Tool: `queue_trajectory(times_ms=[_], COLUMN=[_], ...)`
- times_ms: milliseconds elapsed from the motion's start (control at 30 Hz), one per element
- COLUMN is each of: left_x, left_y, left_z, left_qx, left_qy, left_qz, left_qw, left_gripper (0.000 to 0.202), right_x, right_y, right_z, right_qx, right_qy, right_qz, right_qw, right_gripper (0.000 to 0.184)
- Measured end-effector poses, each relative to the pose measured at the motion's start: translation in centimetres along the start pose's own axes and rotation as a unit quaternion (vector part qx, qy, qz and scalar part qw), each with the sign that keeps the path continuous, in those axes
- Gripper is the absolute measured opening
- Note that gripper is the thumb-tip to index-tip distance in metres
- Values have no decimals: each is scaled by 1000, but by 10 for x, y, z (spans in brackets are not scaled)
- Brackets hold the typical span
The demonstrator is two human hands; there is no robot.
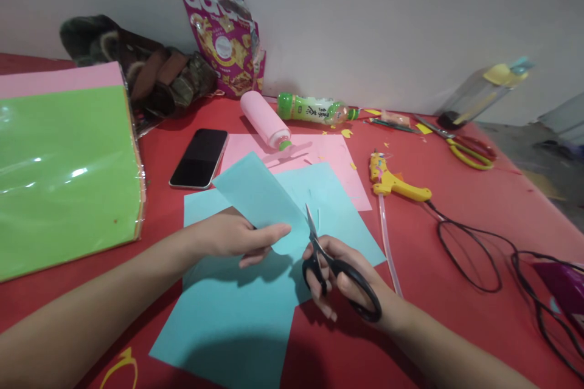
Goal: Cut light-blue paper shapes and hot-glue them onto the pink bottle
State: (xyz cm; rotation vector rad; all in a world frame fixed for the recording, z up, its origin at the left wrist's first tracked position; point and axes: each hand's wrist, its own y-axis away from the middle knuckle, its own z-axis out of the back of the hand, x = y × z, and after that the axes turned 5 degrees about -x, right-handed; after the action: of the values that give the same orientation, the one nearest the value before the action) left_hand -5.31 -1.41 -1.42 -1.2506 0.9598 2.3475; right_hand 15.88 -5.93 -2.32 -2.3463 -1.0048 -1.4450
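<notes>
Between thumb and fingers, my left hand [244, 238] pinches a piece of light-blue paper [262, 194], lifted above the table. Black-handled scissors [337, 261] sit in my right hand [347, 267], with fingers through the handle loops. Their blades point up and away, close to the right edge of the held paper; I cannot tell whether they touch it. Under both hands lie larger light-blue sheets [232, 328]. A pink sheet [337, 149] lies partly beneath them. Thin paper slivers rest on the blue sheet near the blade tips.
A phone [199, 158], a pink-wrapped bottle [266, 118] and a green-labelled drink bottle [314, 109] lie beyond the sheets. To the right are a yellow glue gun [396, 182] with its cable and larger scissors [469, 152]. Wrapped green paper [68, 176] lies left; a snack bag [228, 45] stands behind.
</notes>
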Motion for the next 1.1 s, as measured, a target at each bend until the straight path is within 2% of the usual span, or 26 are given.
queue_trajectory(times_ms=[167, 333, 700, 933, 1100], left_x=[-4, -5, -16, -10, -7], left_y=[0, 1, 3, 3, 2], left_z=[2, 2, 4, 4, 4], left_qx=[19, 12, 4, 8, 12], left_qy=[-3, -6, -40, -14, 19], left_qz=[-2, 27, 21, 12, -21], left_qw=[1000, 1000, 999, 1000, 1000], left_gripper=[61, 61, 62, 60, 60], right_x=[-1, -2, 2, 2, 1], right_y=[0, 0, 0, 0, 0], right_z=[2, 2, 0, 0, 1], right_qx=[3, -1, -24, -29, -32], right_qy=[-5, -2, 63, 63, 66], right_qz=[1, 2, -9, -23, -28], right_qw=[1000, 1000, 998, 997, 997], right_gripper=[41, 40, 42, 43, 44])
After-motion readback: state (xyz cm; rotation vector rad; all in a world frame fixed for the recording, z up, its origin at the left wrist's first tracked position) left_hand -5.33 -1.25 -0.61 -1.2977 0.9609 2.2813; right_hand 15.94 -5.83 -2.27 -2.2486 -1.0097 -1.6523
